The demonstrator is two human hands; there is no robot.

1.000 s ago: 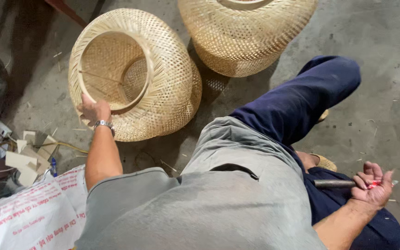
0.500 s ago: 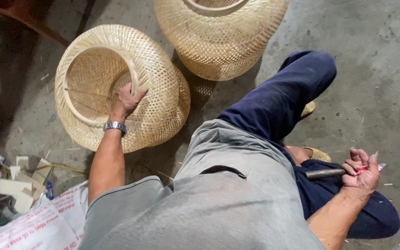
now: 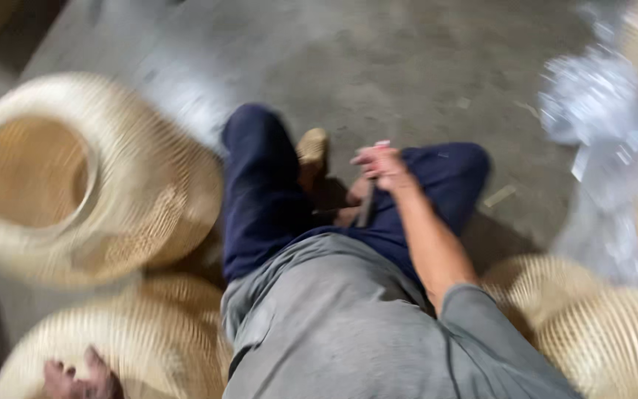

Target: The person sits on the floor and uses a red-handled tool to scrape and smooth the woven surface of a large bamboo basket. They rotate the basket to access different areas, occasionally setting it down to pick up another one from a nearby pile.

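Two hands: we track both.
Left hand: now lower left, fingers spread on woven basket.
Right hand: centre, still pinching dark tool.
Change: view swings right, blurred.

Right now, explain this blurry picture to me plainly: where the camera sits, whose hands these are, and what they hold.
No machine here: a person sits on a concrete floor, and the single camera is worn on their head, looking down over a grey shirt and dark blue trousers. The left hand, at the bottom edge, rests on a woven bamboo basket. A second, rounder basket lies beside the left leg, its opening toward the camera. The right hand is over the lap, its fingers closed on a thin dark tool; blur hides what kind. More woven pieces sit at the right, below crumpled clear plastic.
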